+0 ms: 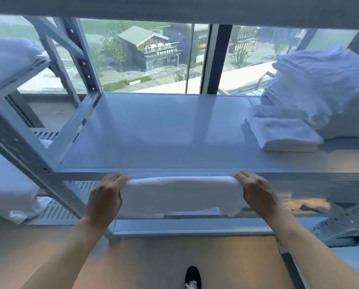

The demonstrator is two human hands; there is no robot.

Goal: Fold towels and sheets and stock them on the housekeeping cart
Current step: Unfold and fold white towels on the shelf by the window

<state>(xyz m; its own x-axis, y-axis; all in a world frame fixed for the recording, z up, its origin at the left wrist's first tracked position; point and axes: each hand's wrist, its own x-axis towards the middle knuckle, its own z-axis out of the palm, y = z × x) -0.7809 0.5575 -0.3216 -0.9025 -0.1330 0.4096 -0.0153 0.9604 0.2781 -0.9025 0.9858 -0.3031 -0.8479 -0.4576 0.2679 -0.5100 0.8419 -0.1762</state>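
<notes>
A folded white towel (180,195) hangs in front of the grey metal shelf (164,138), just below its front edge. My left hand (106,197) grips its left end and my right hand (255,192) grips its right end, fingers curled over the top fold. On the shelf's right side lies a small stack of folded white towels (282,132), with a taller heap of white linen (320,88) behind it.
The shelf's grey metal uprights (28,155) slant down at the left. White linen (5,184) lies on a lower rack at the left, more (9,57) on an upper left rack. A window (153,59) is behind the shelf. My black shoe (192,277) stands on the floor.
</notes>
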